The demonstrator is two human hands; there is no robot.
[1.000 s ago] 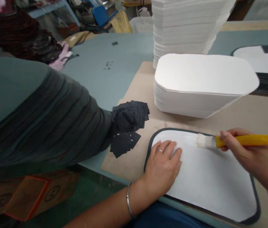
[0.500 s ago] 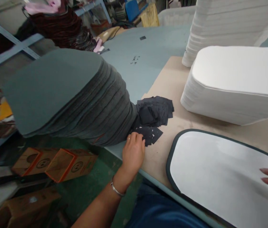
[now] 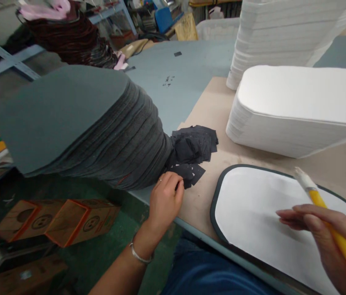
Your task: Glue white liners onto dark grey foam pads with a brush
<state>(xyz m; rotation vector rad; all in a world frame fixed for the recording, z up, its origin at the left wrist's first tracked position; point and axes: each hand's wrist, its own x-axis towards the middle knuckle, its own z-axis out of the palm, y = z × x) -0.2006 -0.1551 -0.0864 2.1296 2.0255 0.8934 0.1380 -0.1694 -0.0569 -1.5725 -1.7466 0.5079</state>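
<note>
My left hand (image 3: 166, 198) has its fingers curled at the near edge of a scatter of small dark patches (image 3: 193, 172). Its fingertips are partly hidden, so what they pinch, if anything, is unclear. A brush (image 3: 320, 200) with a yellow handle and pale bristles is gripped in my right hand (image 3: 326, 233), bristles up. That hand is above a white rounded panel (image 3: 252, 205) edged in dark green, lying flat on the table. Just beyond my left hand lies a heap of dark patches (image 3: 195, 141), against a tall leaning stack of dark green sheets (image 3: 123, 135).
Stacks of white panels (image 3: 301, 94) stand at the right on a tan board (image 3: 209, 106), over the grey-green tabletop (image 3: 191, 69). Open cardboard boxes (image 3: 68, 221) are on the floor at the left. A dark brown stack (image 3: 68, 39) stands farther back.
My right hand has come in from the right edge over the white panel, and the brush now shows. My left hand stays by the patches, with a gap now visible between thumb and finger.
</note>
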